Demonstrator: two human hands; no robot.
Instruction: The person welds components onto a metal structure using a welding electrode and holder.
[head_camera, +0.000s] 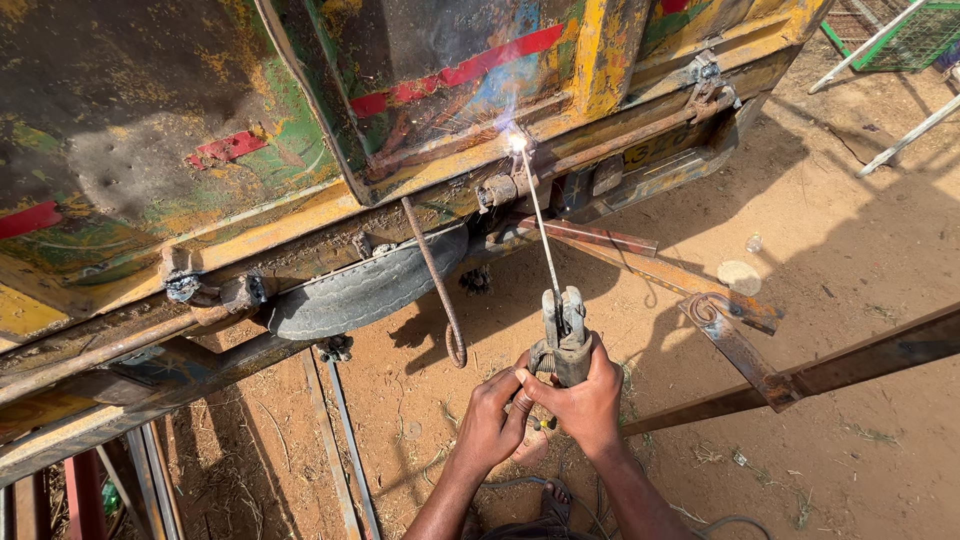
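Bare dirt (860, 330) surrounds both hands (545, 405) gripping electrode holder (563, 335).

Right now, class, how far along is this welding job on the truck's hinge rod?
Done: rough weld beads show at the left hinge. In hand: both hands, left hand and right hand, grip the electrode holder; the rod sparks at the arc by the middle hinge. Left: this joint; the right hinge cannot be judged.

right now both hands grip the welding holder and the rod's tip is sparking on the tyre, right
Not quite. In the head view both hands do grip the welding holder, but the rod tip sparks on the painted truck body's hinge, not the tyre.
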